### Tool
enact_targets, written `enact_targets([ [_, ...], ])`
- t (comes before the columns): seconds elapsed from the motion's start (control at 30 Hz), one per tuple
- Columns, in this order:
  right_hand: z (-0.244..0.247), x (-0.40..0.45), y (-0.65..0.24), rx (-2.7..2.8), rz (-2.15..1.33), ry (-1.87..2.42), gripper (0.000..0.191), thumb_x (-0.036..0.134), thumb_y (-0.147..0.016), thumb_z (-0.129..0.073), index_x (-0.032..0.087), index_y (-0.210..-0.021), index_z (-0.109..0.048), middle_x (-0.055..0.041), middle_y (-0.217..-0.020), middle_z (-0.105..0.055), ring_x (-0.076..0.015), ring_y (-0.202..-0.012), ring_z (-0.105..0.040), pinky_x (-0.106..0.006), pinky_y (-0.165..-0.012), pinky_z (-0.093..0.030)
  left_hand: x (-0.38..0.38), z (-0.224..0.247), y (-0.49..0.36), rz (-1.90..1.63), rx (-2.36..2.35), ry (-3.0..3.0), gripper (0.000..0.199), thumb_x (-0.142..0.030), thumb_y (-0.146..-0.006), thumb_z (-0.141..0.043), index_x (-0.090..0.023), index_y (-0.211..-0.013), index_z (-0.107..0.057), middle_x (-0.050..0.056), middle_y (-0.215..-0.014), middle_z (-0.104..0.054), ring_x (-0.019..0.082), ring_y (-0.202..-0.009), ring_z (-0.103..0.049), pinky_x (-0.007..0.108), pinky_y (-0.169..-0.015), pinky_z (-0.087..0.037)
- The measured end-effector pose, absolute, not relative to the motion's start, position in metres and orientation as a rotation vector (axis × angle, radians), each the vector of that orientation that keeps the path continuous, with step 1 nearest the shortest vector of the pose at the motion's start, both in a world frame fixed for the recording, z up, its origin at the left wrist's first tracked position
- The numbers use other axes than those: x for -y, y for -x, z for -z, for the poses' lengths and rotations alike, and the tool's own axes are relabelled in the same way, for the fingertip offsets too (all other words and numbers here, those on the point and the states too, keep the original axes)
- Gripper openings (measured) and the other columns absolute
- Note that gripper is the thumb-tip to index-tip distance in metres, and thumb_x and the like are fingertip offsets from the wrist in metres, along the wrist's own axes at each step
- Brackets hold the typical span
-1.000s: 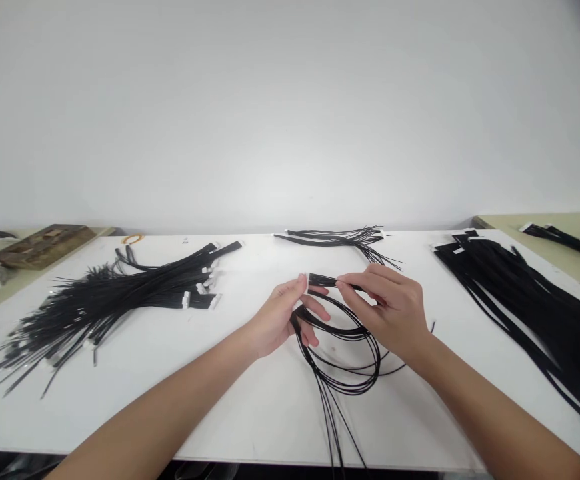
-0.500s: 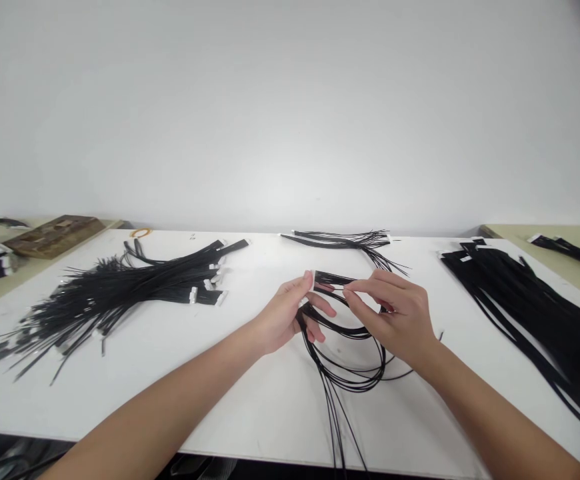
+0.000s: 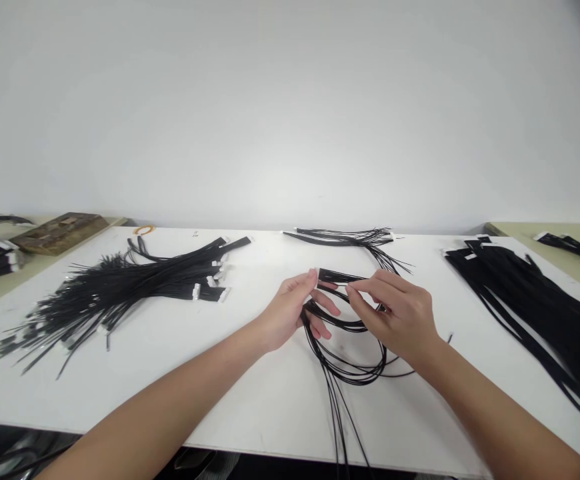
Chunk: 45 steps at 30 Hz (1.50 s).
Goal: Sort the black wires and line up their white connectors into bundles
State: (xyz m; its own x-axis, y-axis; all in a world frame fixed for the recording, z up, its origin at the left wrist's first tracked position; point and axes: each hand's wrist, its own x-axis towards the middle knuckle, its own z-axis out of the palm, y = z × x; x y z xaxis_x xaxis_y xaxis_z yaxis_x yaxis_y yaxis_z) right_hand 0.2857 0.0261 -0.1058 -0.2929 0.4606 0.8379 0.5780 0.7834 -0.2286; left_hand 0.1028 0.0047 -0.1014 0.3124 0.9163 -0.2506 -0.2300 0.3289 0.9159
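Note:
Over the middle of the table, my left hand grips a white connector between thumb and forefinger. Black wires run from that connector to the right, and more of the harness loops below and hangs down past the table's front edge. The other fingers of this hand spread beneath, with a looped bundle passing by them. Close to the connector, my right hand pinches a thin black wire with thumb and forefinger. Its fingertips partly hide the wire's end.
On the white table, a pile of black wire bundles with white connectors lies at left. Another large stack lies at right. A smaller bundle rests behind my hands. A brown wooden block and an orange ring sit back left.
The view has shifted slightly. The pale wire tip seen between my right fingertips and the connector no longer shows. Both hands keep their hold in nearly the same place.

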Motion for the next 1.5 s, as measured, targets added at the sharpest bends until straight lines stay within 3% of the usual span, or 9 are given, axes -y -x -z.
enact_targets([
  [0.43, 0.1067, -0.0214, -0.2822, 1.979, 0.308, 0.917, 0.009, 0.016, -0.077, -0.060, 0.018, -0.068, -0.061, 0.0047, -0.053, -0.049, -0.0054, -0.043, -0.034, -0.022, -0.042, -0.023, -0.0032, 0.1058, -0.1057, -0.964, -0.996, -0.987, 0.053, -0.059, -0.082, -0.044, -0.016, -0.109, -0.056, 0.008, -0.071, -0.065, 0.019, -0.045, -0.063, 0.025, -0.040, -0.045],
  [0.73, 0.1069, -0.0230, -0.2810, 2.029, 0.427, 0.894, 0.011, 0.019, -0.080, -0.058, 0.019, -0.069, -0.062, 0.0047, -0.055, -0.052, -0.0055, -0.045, -0.035, -0.022, -0.046, -0.027, -0.0036, 0.1028, -0.1054, -0.920, -0.974, -0.961, 0.052, -0.060, -0.080, -0.046, -0.016, -0.105, -0.056, 0.006, -0.072, -0.065, 0.019, -0.047, -0.064, 0.026, -0.041, -0.046],
  [0.9, 0.1080, -0.0239, -0.2819, 2.068, 0.406, 0.850, 0.010, 0.020, -0.082, -0.059, 0.019, -0.072, -0.062, 0.0053, -0.058, -0.054, -0.0053, -0.049, -0.041, -0.022, -0.049, -0.029, -0.0036, 0.1045, -0.1057, -0.899, -0.971, -0.943, 0.050, -0.060, -0.081, -0.045, -0.017, -0.104, -0.055, 0.006, -0.075, -0.065, 0.019, -0.047, -0.063, 0.026, -0.041, -0.046],
  [1.27, 0.1064, -0.0226, -0.2805, 2.075, 0.383, 0.814, 0.017, 0.014, -0.082, -0.055, 0.019, -0.066, -0.060, 0.0058, -0.054, -0.051, -0.0053, -0.046, -0.037, -0.022, -0.049, -0.030, -0.0017, 0.1057, -0.1063, -0.935, -0.938, -0.912, 0.047, -0.055, -0.082, -0.048, -0.016, -0.108, -0.056, 0.007, -0.076, -0.065, 0.018, -0.046, -0.063, 0.024, -0.040, -0.045],
  [1.5, 0.1061, -0.0247, -0.2828, 2.043, 0.342, 0.866, 0.008, 0.020, -0.081, -0.059, 0.020, -0.074, -0.062, 0.0048, -0.059, -0.056, -0.0057, -0.049, -0.043, -0.022, -0.049, -0.032, -0.0044, 0.1030, -0.1060, -0.935, -0.928, -0.855, 0.045, -0.055, -0.081, -0.050, -0.015, -0.101, -0.057, 0.005, -0.075, -0.063, 0.017, -0.045, -0.063, 0.024, -0.040, -0.046],
])
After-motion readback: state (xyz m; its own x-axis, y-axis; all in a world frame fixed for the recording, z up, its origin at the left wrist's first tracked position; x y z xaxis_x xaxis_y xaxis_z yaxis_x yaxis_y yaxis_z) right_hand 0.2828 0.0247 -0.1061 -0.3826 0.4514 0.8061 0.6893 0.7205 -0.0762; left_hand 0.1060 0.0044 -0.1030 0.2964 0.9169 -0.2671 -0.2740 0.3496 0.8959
